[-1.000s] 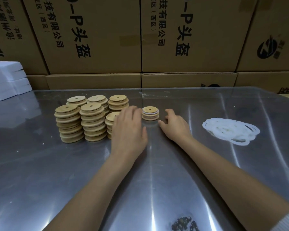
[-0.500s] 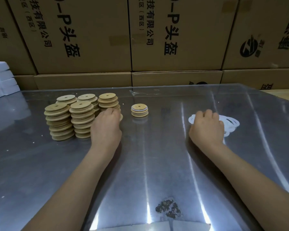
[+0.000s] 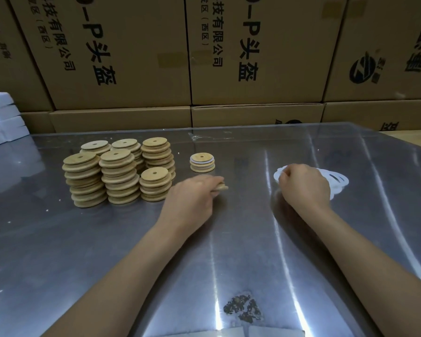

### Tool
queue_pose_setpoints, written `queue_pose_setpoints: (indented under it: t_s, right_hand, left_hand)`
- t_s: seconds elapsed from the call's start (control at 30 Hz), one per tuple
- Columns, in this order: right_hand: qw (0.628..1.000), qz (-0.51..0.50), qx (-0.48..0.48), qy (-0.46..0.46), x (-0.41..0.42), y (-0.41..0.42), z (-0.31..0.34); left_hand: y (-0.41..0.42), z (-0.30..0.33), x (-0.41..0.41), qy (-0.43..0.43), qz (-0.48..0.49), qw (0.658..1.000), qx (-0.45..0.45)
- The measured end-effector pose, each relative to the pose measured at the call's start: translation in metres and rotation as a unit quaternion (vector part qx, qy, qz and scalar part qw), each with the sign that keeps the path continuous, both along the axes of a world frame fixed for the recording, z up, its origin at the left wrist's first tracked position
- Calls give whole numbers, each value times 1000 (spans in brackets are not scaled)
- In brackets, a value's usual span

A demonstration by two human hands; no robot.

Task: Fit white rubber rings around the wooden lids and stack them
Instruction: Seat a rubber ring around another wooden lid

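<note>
Plain wooden lids (image 3: 118, 172) stand in stacks at the left of the table (image 3: 58, 239). Just right of them the left hand (image 3: 192, 199) pinches one lid (image 3: 221, 187), mostly hidden under its fingers. Behind sits a short stack of ringed lids (image 3: 202, 162). The right hand (image 3: 304, 184) is curled over the pile of white rings (image 3: 338, 181); whether it grips one cannot be told

Cardboard boxes (image 3: 122, 52): "技有限公司", "(西区)", "P头盔".
</note>
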State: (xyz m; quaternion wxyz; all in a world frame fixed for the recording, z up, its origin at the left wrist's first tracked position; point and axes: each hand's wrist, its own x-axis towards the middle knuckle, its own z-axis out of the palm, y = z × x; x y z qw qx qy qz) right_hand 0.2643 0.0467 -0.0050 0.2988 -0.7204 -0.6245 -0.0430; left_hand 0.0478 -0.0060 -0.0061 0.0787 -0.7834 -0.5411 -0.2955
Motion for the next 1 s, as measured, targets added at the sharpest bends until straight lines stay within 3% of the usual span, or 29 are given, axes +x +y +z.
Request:
queue_pose_setpoints:
  t_s: [0.17, 0.27, 0.47, 0.73, 0.8, 1.0]
  right_hand:
    - [975, 102, 44, 191, -18, -4, 4]
    - [957, 164, 56, 233, -29, -7, 0]
    - [959, 198, 72, 190, -40, -9, -7]
    - [946, 174, 197, 189, -40, -17, 3]
    - [944, 212, 211, 137, -42, -22, 5]
    - [938, 330, 87, -69, -51, -35, 6]
  left_hand:
    - [1, -6, 7, -6, -58, 998, -23]
    - [3, -10, 10, -16, -89, 995, -40]
    - [6, -16, 12, -29, -135, 988, -72]
    - [4, -11, 4, -185, -24, 982, -28]
    - [7, -13, 1, -223, 4, 974, -48]
    - [14, -16, -7, -247, 64, 963, -90]
